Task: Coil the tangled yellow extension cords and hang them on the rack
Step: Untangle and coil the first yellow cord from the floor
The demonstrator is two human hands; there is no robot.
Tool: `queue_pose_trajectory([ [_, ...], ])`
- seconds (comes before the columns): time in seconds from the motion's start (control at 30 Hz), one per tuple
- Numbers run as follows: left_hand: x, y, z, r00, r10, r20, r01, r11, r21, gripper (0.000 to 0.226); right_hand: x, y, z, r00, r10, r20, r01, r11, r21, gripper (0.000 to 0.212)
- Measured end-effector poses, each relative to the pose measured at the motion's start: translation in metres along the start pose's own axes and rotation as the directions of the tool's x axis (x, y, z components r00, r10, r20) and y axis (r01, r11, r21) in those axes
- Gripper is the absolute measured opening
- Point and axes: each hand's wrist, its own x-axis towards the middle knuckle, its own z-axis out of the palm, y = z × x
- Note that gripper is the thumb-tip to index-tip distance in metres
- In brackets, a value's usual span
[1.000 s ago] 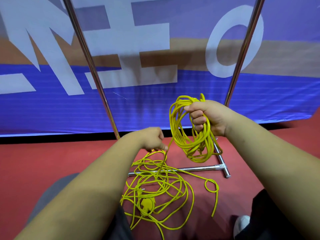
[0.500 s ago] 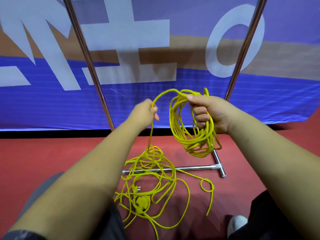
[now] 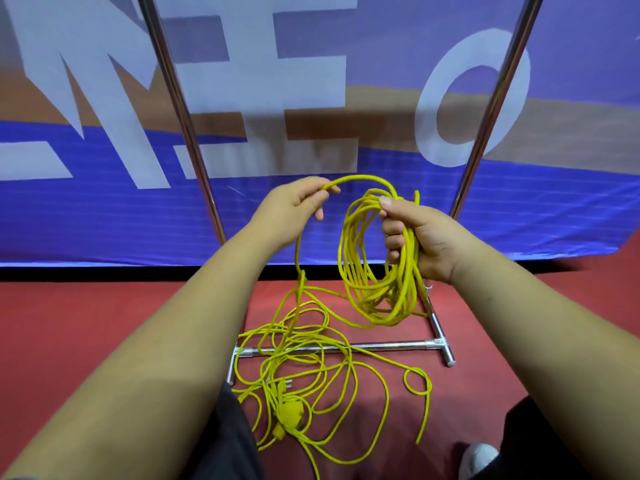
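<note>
Red floor (image 3: 104,323) up front, blue banner (image 3: 104,209) with big white letters behind. Chrome rack (image 3: 183,126) stands before the banner, with two uprights running out of the top of the frame. Its low base bar (image 3: 381,346) lies on the floor, with a T-joint at its right end.

Right hand (image 3: 422,237) grips the coil (image 3: 367,271). Fingers are curled round the top of the bundle of yellow loops and the thumb presses on top. The coil hangs from the fist, its bottom clear of the floor, in front of the rack's right foot in this view.

Left hand (image 3: 294,206) is raised to about the same height, just left of the coil. It pinches a single strand (image 3: 363,180) between thumb and fingers. The strand arches from that pinch over to the top of the coil at the right thumb. Below the left hand the cord drops straight down to the tangle (image 3: 322,362).

The tangle sprawls on the floor, across the base bar and back between the person's legs. A yellow socket block (image 3: 289,414) sits in its near part, with a plug (image 3: 287,384) just beyond it. At the tangle's right edge one run curls into a small loop (image 3: 417,382) and its tail drops toward the white shoe (image 3: 478,459). Dark trousers (image 3: 225,438) show at the lower edge.
</note>
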Motion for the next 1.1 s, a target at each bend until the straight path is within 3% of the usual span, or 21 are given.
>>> queue_pose_trajectory([
  [0.13,-0.007,-0.024,0.006,0.985,-0.085,0.151,0.081,0.996,0.032,0.016,0.003,0.001,-0.002,0.999,0.008,-0.052,-0.008,1.0,-0.007,0.029],
  [0.27,-0.019,-0.06,0.03,0.895,-0.273,0.352,0.2,0.952,0.23,0.014,0.005,0.004,-0.002,1.0,-0.007,-0.013,0.007,1.0,0.01,0.033],
  [0.4,-0.033,-0.072,0.07,0.863,-0.314,0.396,0.222,0.939,0.261,0.018,0.002,0.008,0.006,1.0,-0.024,0.013,0.023,0.999,0.043,0.04],
  [0.53,-0.057,-0.093,0.102,0.818,-0.425,0.387,0.275,0.881,0.385,0.022,-0.001,0.002,0.011,0.998,-0.048,0.045,0.041,0.99,0.135,0.031],
  [0.63,-0.064,-0.097,0.104,0.796,-0.497,0.345,0.418,0.864,0.28,0.019,-0.005,-0.003,0.01,0.996,-0.078,0.039,0.07,0.983,0.171,0.03],
  [0.77,-0.056,-0.095,0.09,0.77,-0.589,0.246,0.61,0.793,-0.011,0.008,-0.005,-0.004,0.004,0.996,-0.094,-0.013,0.094,0.981,0.168,0.03],
  [0.9,-0.044,-0.075,0.072,0.814,-0.572,0.103,0.581,0.794,-0.179,0.011,-0.003,-0.006,0.003,0.99,-0.1,-0.103,0.11,0.99,0.094,0.03],
  [1.1,-0.033,-0.041,0.049,0.851,-0.503,0.154,0.523,0.78,-0.343,0.019,0.005,0.001,-0.001,0.959,-0.094,-0.267,0.104,0.994,0.021,0.021],
])
